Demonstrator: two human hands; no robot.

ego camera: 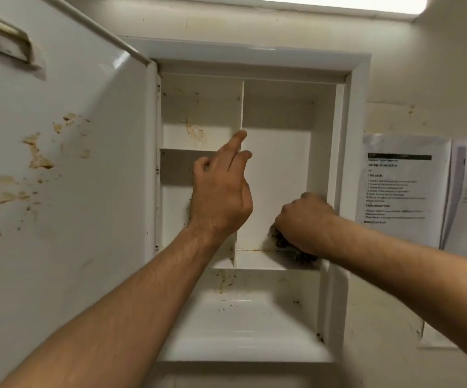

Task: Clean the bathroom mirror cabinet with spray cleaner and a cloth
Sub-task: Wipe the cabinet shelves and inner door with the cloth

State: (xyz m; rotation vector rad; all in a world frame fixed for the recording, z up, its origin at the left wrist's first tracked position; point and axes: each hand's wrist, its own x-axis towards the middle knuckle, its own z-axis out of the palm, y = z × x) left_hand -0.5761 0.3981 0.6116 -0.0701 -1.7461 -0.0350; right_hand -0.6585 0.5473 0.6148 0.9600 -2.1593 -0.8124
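The white wall cabinet (349, 113) stands open, its door (67, 177) swung out to the left with brown stains on its inner face. My right hand (303, 221) grips a dark, dirty cloth (281, 242) and presses it into the lower right corner of the tall right compartment. My left hand (222, 189) is raised in front of the vertical divider (242, 105), fingers loosely extended, holding nothing. No spray bottle is in view.
Brown marks and dark specks lie on the bottom shelf (243, 312) and on the upper left compartment's back wall (196, 133). Printed paper sheets (402, 189) hang on the wall to the right. A light strip (324, 1) runs overhead.
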